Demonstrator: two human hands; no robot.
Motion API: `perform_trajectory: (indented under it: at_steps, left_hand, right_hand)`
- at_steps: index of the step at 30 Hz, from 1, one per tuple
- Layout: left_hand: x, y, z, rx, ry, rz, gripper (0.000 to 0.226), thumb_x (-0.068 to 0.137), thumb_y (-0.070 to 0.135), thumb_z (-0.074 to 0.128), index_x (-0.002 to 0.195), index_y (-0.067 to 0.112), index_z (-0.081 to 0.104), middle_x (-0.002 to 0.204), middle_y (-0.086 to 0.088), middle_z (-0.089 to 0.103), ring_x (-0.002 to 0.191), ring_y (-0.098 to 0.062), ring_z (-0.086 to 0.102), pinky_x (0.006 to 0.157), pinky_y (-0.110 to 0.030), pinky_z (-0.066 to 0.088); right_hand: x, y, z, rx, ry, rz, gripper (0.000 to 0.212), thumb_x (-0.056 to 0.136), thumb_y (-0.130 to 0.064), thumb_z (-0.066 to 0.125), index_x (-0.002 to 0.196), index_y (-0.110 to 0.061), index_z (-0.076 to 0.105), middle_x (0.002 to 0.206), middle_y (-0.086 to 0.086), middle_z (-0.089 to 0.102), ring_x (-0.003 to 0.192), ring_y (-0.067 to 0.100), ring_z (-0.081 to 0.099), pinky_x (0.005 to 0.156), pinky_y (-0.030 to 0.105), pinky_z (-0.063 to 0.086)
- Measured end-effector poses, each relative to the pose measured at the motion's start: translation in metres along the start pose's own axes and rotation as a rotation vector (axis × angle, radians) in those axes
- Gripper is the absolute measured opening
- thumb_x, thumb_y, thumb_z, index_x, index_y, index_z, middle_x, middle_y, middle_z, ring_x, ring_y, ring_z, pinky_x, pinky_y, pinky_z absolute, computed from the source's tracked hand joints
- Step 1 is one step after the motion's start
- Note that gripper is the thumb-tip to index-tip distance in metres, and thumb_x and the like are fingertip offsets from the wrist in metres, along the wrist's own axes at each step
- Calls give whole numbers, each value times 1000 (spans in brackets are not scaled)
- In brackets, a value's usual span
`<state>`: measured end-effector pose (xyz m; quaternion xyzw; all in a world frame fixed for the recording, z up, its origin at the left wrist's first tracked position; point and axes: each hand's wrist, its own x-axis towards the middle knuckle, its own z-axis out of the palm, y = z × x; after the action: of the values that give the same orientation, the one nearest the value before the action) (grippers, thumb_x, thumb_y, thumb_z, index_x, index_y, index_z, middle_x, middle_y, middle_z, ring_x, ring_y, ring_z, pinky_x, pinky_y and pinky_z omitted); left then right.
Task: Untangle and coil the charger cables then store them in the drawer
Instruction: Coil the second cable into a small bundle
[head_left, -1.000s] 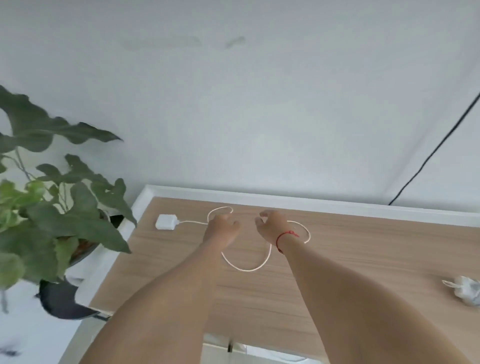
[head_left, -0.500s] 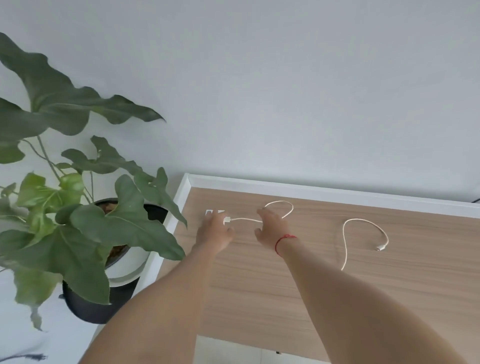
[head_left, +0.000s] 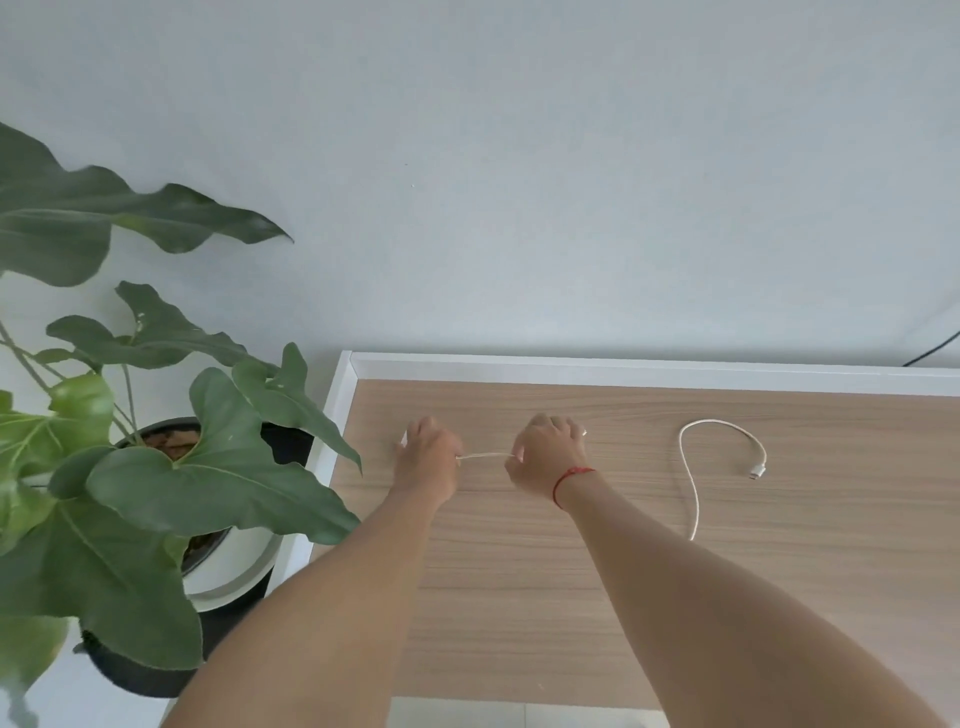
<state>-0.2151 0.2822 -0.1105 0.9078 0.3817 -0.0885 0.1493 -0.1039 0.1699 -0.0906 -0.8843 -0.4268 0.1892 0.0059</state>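
Wooden desk (head_left: 519, 597): left hand (head_left: 428, 457) and right hand (head_left: 545, 452) now pinch cable (head_left: 485, 455), pulled straight between them.

Bright, even, diffuse light; source unseen. Shadows on table (head_left: 779, 582) faint, soft-edged. Wide-angle bend toward frame edges. Leaves (head_left: 31, 670) lower left blurred; cable (head_left: 691, 483) and wood grain mid-frame sharp. Wall (head_left: 519, 182) flat, grey-blue cast.

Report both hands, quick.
Left hand: curled, holding the white cable.
Right hand: curled, holding the same cable, taut between the hands.
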Motion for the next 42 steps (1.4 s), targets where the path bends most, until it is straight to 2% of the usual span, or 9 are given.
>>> perform_trajectory:
  at_steps: [6,9,14,21,27,30,35,38,42]
  left_hand:
    - [-16,34,-17,-263,-50,19,23,92,11,50,114,16,46,117,-7,50,107,-32,53,85,-41,48]
    - [-22,62,-32,-453,-63,-8,41,94,20,44,133,15,34,122,-10,50,110,-35,55,87,-40,49]
    - [-26,101,-48,-388,-178,-41,41,98,27,35,132,11,17,117,-16,52,92,-34,57,80,-44,54]
    - [-35,122,-49,-874,-471,-35,64,83,36,73,132,27,33,118,-13,59,92,-33,68,69,-46,61]
    - [-33,145,-59,-1262,-351,-155,40,98,29,51,129,31,26,116,-19,54,81,-33,69,67,-43,61]
    - [-26,157,-65,-1482,-246,-207,14,102,25,41,115,23,37,111,-19,53,70,-30,64,61,-41,60]
    - [-24,162,-74,-1944,-307,-246,11,96,8,40,100,16,47,118,-20,49,95,-40,58,68,-44,61]
    - [-27,165,-76,-2048,-324,-217,17,95,5,44,107,17,48,122,-20,49,105,-43,59,73,-44,61]
    - [-31,168,-81,-2054,-395,-186,21,99,10,49,118,20,50,114,-23,55,99,-43,62,76,-41,61]
  right_hand:
    - [-10,15,-56,426,154,20,36,78,-32,56,51,-14,42,68,5,55,76,19,52,107,30,28]
    - [-20,31,-80,569,186,85,29,77,-28,58,56,-14,44,61,7,48,59,20,43,61,27,38]
    - [-31,61,-103,419,268,129,39,86,-34,59,56,-21,37,63,-6,44,65,22,46,50,25,28]
    - [-34,88,-106,276,328,174,29,95,-31,50,99,-8,67,108,9,56,100,30,58,83,36,43]
    - [-30,111,-77,-56,245,171,38,102,-29,35,121,-8,62,160,14,8,149,30,-3,120,41,7]
    - [-30,109,-62,-87,174,104,36,102,-25,34,122,-9,60,161,14,5,149,30,-3,120,44,2]
    - [-34,103,-67,323,13,145,30,92,-28,44,68,-14,56,84,9,58,92,29,58,81,33,42]
    - [-36,101,-79,639,55,205,40,87,-18,48,51,-15,32,52,1,36,50,17,33,48,25,27]
    - [-37,108,-92,769,86,234,38,91,-15,49,53,-12,43,53,4,41,51,18,32,47,26,27]
